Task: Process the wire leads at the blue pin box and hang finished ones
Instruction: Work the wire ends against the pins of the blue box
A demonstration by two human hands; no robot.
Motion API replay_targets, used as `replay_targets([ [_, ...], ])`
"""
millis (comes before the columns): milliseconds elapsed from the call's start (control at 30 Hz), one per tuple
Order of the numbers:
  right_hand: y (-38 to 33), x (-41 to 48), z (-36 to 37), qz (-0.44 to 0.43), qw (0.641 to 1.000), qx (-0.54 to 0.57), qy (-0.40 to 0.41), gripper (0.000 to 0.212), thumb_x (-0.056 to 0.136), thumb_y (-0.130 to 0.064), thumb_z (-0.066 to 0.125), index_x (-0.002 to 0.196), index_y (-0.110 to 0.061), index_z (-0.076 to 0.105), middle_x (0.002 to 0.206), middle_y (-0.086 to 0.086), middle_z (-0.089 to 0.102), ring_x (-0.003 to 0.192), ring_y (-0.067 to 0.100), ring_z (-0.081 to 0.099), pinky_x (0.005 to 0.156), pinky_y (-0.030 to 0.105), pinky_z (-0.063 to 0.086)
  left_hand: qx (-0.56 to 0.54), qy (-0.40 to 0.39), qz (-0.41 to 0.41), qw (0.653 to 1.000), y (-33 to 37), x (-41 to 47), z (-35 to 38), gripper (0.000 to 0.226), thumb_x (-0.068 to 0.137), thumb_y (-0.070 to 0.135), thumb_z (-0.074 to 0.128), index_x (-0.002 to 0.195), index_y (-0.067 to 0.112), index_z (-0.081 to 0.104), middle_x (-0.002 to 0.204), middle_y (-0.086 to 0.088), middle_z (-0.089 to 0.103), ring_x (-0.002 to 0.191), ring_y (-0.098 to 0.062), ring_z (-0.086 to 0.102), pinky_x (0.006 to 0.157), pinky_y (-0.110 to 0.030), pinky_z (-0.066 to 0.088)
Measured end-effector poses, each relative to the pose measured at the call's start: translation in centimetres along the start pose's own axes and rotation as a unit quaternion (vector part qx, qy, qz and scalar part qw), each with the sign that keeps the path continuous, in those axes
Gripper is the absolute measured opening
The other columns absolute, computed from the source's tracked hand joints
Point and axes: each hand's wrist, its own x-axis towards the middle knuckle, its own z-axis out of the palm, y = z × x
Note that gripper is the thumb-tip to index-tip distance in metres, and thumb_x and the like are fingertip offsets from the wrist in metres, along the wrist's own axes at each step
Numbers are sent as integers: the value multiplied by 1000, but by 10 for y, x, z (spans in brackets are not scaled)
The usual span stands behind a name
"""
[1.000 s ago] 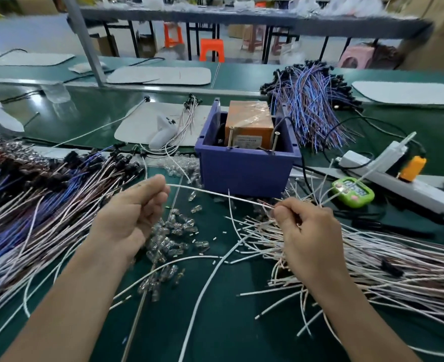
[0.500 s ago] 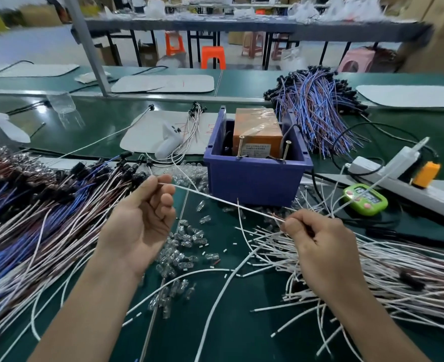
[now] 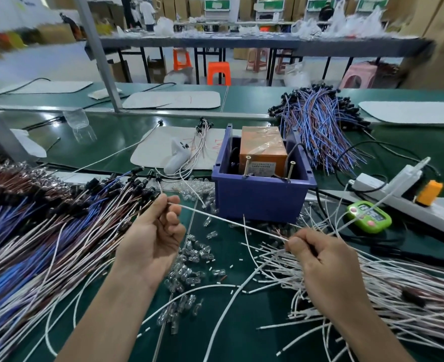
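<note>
White wire lead (image 3: pixel 231 222) is held taut just in front of the blue pin box (image 3: pixel 260 202); I judge this readies an end for its pins. My left hand (image 3: pixel 150 246) pinches one end; my right hand (image 3: pixel 325 267), fingers curled, pinches the other.

orange block label (image 3: pixel 263 167): unreadable | left wire pile (image 3: pixel 19 244): cut by edge

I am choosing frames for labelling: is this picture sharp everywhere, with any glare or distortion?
Head view: the left hand, right hand and the white wire between them are sharp; the boxes at top left are smeared; light glares on the green table; the wide lens makes the grey post lean.
</note>
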Motion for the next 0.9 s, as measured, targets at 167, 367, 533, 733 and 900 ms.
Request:
replay_targets([
  [167,2,0,-1,-11,1000,2,-10,25,98,-28,62,74,-29,69,50,-10,54,47,7,47,50,29,36,-2,10,-7,1000,0,3,0,18,86,27,61,80,11,69,60,3,58,43,-4,50,41,-16,42],
  [367,4,1,0,-6,1000,3,-11,25,99,-27,63,74,-28,70,56,-4,60,53,14,52,56,36,45,-66,-13,-52,996,-3,0,0,26,92,25,59,69,13,66,55,8,48,37,-1,40,40,-16,37],
  [533,3,0,1,-6,1000,3,-18,26,99,-26,63,74,-26,69,46,-11,49,45,8,43,50,30,34,-71,-24,-62,995,-3,-2,0,31,96,26,59,68,13,62,50,9,44,34,-2,35,39,-17,35],
  [733,4,-1,0,-7,1000,0,-18,26,99,-24,63,73,-26,68,45,-12,47,45,8,42,50,29,32,-46,-72,-61,994,-2,-6,0,35,96,28,59,65,14,62,44,9,41,30,-3,33,40,-18,37],
  [900,4,0,1,-11,1000,-11,-19,26,99,-27,62,73,-27,68,48,-10,51,47,9,45,50,31,36,-19,-99,-58,993,-2,-8,2,38,96,30,58,60,16,57,41,9,36,31,-4,22,42,-18,36],
])
